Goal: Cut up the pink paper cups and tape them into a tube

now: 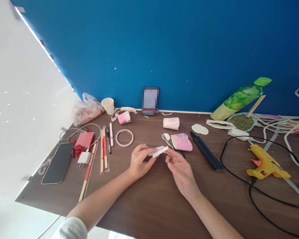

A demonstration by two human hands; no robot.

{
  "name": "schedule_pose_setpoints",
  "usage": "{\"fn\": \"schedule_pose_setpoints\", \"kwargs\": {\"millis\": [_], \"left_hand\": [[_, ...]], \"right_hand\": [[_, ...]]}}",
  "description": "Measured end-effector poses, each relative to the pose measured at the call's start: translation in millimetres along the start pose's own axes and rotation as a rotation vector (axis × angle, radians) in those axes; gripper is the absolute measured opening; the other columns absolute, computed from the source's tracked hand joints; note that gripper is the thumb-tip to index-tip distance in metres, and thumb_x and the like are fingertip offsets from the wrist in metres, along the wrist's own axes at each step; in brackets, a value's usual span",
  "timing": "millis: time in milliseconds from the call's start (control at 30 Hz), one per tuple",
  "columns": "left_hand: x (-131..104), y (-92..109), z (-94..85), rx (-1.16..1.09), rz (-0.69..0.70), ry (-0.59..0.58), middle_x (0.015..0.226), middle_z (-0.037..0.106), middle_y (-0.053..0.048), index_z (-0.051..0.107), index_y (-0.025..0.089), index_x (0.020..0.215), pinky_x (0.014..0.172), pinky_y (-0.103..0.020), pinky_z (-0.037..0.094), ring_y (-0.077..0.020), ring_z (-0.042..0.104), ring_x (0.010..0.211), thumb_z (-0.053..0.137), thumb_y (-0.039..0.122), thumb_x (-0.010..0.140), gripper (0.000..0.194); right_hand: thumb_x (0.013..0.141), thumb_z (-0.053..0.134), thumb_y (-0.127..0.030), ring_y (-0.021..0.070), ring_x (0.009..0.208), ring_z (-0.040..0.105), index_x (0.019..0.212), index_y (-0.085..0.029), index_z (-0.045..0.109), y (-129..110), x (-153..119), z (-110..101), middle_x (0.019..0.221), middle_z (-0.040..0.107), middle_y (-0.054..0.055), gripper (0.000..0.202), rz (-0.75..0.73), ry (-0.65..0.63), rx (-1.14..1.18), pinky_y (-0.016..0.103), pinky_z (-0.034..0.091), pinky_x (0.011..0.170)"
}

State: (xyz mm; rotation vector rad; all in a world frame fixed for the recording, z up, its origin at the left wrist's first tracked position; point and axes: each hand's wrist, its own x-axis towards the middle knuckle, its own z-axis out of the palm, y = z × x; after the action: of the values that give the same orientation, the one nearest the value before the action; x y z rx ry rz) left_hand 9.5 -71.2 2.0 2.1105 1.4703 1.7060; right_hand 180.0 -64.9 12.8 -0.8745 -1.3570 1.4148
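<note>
My left hand (141, 160) pinches a small folded piece of white paper (160, 151) between thumb and fingers, above the table's middle. My right hand (180, 171) reaches in from the other side, its forefinger touching the paper's right end. The right thumb stays apart from the paper, and the other fingers are partly curled. Just beyond the hands lie scissors (166, 140), their handles partly hidden, with a small white paper disc (166, 136) beside them. A flattened pink paper cup piece (181, 142) is close to my right hand; a pale patterned cup piece (171, 123) lies farther back.
A tape roll (124, 138), chopsticks (104, 149), pens (108, 139) and a phone (58, 163) occupy the left. A dark blue stick-like case (205, 151), a yellow glue gun (266, 164) with looping black cable, and a green bottle (240, 98) stand or lie right.
</note>
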Motion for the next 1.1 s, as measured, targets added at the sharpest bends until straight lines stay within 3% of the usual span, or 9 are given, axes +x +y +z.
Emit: {"fn": "schedule_pose_setpoints", "kwargs": {"millis": [367,800,1100], "left_hand": [[-3.2,-4.3,1.5,0.048,0.047,-0.001,0.081,0.069,-0.004,0.067,0.022,0.100,0.081,-0.035,0.052,-0.0155,0.062,0.078,0.062,0.017,0.079,0.022],[-3.7,-4.0,1.3,0.028,-0.023,0.008,0.083,0.067,-0.005,0.067,0.022,0.101,0.075,-0.031,0.053,-0.0147,0.061,0.076,0.063,0.022,0.079,0.023],[0.2,-6.0,2.2,0.029,0.170,0.055,0.076,0.070,-0.001,0.064,0.021,0.103,0.071,-0.031,0.052,-0.0137,0.060,0.073,0.064,0.011,0.078,0.027]], "right_hand": [[0.079,0.059,-0.038,0.0202,0.082,0.053,0.120,-0.030,0.056,-0.3,-1.3,-3.0,0.093,0.060,0.007,0.042,0.016,-0.032,0.057,0.037,0.049,0.075],[0.078,0.061,-0.036,0.0190,0.080,0.052,0.117,-0.031,0.059,-3.0,0.2,1.3,0.088,0.061,0.005,0.039,0.035,-0.034,0.044,0.036,0.046,0.075],[0.078,0.063,-0.034,0.0167,0.082,0.050,0.118,-0.031,0.059,-3.8,-0.6,2.7,0.093,0.059,0.005,0.040,0.054,-0.024,0.079,0.032,0.045,0.077]]}}
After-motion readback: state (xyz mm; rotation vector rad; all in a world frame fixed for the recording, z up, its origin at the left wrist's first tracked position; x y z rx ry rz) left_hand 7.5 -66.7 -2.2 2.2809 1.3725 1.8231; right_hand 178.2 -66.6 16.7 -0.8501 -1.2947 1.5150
